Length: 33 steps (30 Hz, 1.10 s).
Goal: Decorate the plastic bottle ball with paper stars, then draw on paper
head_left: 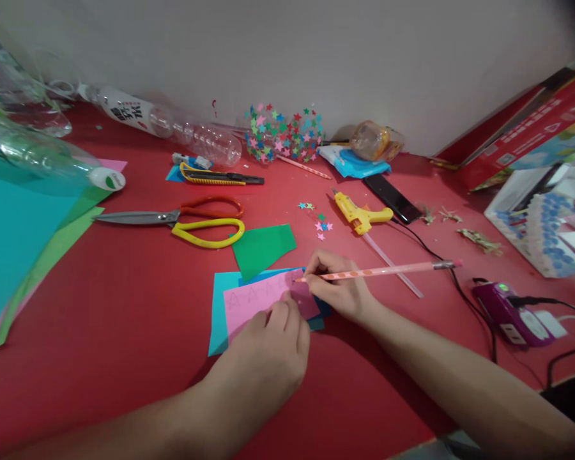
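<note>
My right hand (338, 284) pinches a pink spotted pencil (388, 271), whose tip touches the upper right of a pink paper (242, 313). Pencilled letters, several of them like "A", run along that paper's top edge. With bent fingers held together, my left hand (271, 342) presses the pink paper down and covers its lower middle. Light blue paper (218, 326) and darker blue paper (323, 310) lie beneath it. Just behind is a green paper piece (266, 248), partly under the yellow handle of the scissors (172, 219).
A yellow glue gun (361, 214), phone (393, 199) and purple power adapter (512, 316) with cables lie right. Star sequins (322, 227), a utility knife (223, 177) and star-covered bottle pieces (282, 134) are behind. Bottles (158, 118) and coloured sheets (23, 217) occupy the left.
</note>
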Tool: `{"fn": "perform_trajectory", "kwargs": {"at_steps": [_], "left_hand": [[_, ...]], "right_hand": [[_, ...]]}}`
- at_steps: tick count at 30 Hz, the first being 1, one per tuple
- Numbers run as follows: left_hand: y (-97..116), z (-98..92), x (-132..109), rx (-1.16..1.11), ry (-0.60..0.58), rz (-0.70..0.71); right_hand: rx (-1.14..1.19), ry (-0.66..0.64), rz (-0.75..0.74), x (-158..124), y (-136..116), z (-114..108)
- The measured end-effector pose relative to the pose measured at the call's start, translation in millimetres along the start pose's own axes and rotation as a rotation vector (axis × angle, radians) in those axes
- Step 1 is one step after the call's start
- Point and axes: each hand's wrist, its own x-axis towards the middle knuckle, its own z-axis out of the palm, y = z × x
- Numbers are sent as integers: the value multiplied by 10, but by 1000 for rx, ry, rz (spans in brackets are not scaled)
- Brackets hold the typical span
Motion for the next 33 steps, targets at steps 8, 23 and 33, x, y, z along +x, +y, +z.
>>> {"fn": "perform_trajectory", "kwargs": {"at_steps": [8,23,33], "left_hand": [[-10,-17,6,-9,-9,-2],[-5,48,-16,-35,-4,-134],[-25,79,-33,-138,47,1]], "right_hand": [[15,-28,16,-14,15,0],[-288,-34,-394,-4,142,44],[-20,-22,-145,-32,88,59]]}}
